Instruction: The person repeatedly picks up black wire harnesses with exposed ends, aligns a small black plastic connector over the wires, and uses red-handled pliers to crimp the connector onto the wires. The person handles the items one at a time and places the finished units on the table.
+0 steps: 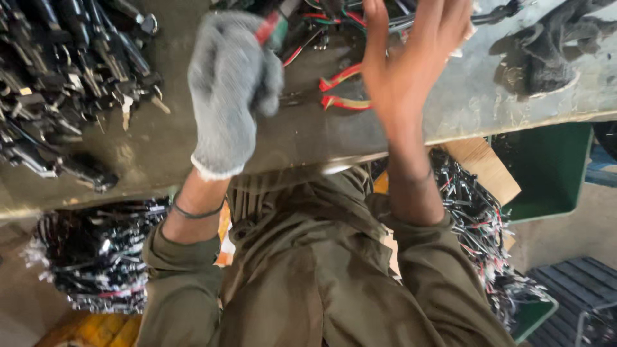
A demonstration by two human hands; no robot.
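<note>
Head view: left hand [231,83] gloved, fisted round a red-green tool [271,29], handle slanting up-right toward wires [334,22]. Right hand [411,58] bare, open, fingers spread, holding nothing, nearer the red strips [340,90] on bench [488,96], just left of wrist.

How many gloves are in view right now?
2: a grey knit glove worn on the left hand, fingers closed on a red-and-green tool, and a dark glove lying on the bench at far right. Others may be hidden.
</note>
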